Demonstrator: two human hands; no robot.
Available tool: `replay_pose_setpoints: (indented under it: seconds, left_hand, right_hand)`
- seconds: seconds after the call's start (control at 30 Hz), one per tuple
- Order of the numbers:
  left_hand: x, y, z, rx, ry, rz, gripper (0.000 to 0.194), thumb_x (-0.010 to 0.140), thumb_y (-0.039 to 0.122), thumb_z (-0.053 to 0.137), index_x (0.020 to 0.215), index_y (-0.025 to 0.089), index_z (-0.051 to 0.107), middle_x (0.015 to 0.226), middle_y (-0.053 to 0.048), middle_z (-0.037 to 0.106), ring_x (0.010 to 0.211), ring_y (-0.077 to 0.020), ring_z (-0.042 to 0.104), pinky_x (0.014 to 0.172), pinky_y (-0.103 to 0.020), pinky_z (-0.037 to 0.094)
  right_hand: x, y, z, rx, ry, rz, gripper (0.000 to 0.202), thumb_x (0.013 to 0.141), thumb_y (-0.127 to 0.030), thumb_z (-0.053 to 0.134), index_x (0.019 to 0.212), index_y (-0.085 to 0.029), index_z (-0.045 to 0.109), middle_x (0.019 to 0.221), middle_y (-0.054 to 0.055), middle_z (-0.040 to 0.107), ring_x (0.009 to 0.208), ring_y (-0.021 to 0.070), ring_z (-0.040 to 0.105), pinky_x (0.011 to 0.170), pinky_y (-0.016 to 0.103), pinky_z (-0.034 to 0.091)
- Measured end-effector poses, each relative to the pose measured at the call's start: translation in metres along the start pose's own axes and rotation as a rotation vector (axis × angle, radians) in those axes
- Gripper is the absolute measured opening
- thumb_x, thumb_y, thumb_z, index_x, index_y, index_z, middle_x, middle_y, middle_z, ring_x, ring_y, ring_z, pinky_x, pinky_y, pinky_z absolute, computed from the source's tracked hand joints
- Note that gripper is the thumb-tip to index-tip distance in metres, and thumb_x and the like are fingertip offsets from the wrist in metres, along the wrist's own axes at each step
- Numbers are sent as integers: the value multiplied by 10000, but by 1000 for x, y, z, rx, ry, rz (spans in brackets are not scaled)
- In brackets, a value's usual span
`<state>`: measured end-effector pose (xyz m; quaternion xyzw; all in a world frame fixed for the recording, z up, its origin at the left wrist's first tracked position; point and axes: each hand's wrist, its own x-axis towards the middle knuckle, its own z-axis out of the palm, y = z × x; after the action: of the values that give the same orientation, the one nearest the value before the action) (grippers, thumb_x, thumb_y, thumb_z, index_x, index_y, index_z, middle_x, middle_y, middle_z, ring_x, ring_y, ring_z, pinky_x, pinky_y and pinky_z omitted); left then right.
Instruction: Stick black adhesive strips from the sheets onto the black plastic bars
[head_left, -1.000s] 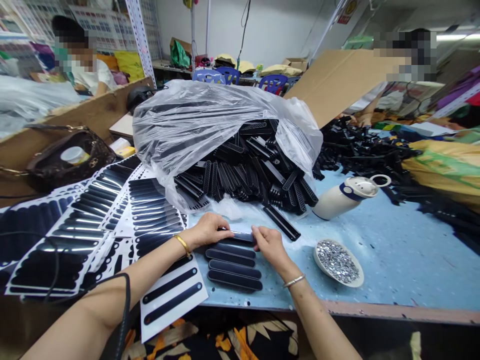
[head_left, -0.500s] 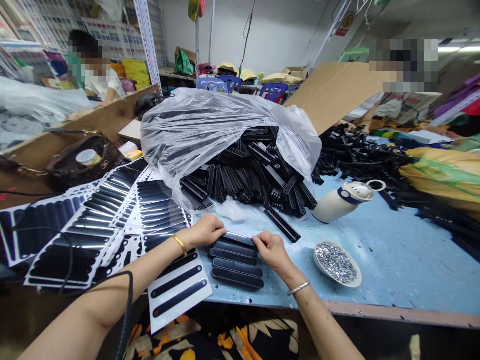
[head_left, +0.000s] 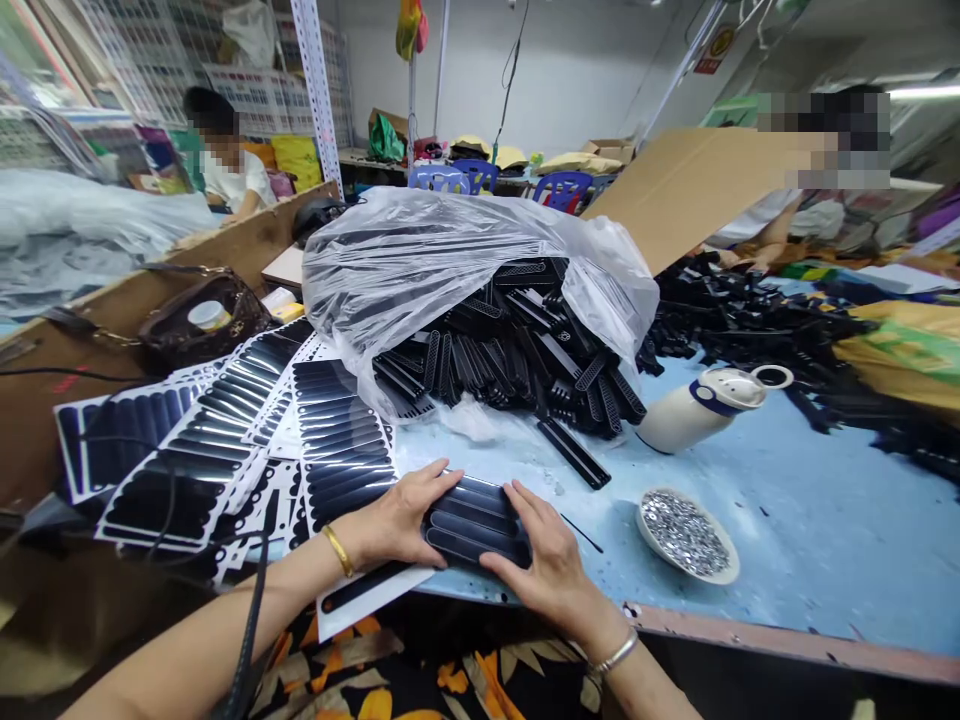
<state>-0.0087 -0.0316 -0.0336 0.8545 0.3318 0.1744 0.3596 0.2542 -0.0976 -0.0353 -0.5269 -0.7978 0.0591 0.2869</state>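
Several black rounded-end strips (head_left: 480, 522) lie side by side in a tight row at the table's front edge. My left hand (head_left: 401, 515) holds the row's left ends between thumb and fingers. On the right ends, my right hand (head_left: 544, 550) clasps the same row, thumb at the near side and fingers at the far side. Under my left wrist is a white backing sheet (head_left: 382, 600) with a black strip sticker on it. More sticker sheets (head_left: 341, 430) with black strips are spread to the left.
Behind the strips, a clear plastic bag (head_left: 420, 260) spills black plastic pieces (head_left: 517, 350). To the right are a white bottle (head_left: 686, 415), a bowl of small metal parts (head_left: 686, 535) and a thin black stick (head_left: 583, 533). A brown handbag (head_left: 202, 325) sits left. Two people work farther back.
Both hands have gone from pinching the ends of the farthest strip to clasping the whole row. The strips now lie closer together. The camera view has turned slightly left.
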Motion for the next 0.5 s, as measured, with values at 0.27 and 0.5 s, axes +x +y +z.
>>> replay_pose_setpoints:
  seconds: [0.27, 0.5]
  left_hand:
    - [-3, -5, -7, -51, 53, 9, 1110, 512, 443, 894, 1456, 135, 398, 1522, -266, 335, 1387, -367, 390, 1143, -461, 335]
    - [1, 7, -13, -173, 82, -109, 1055, 512, 327, 879, 1445, 171, 414, 1452, -171, 470, 1296, -332, 497, 1123, -420, 375]
  right_hand:
    - [-16, 15, -11, 12, -196, -142, 1076, 618, -431, 835, 1507, -129, 308, 1480, 234, 427, 1287, 387, 500, 1007, 500, 494]
    - [-15, 20, -5, 183, -130, -54, 948, 612, -323, 817, 1445, -115, 416, 1396, 239, 516, 1248, 398, 532, 1014, 520, 482]
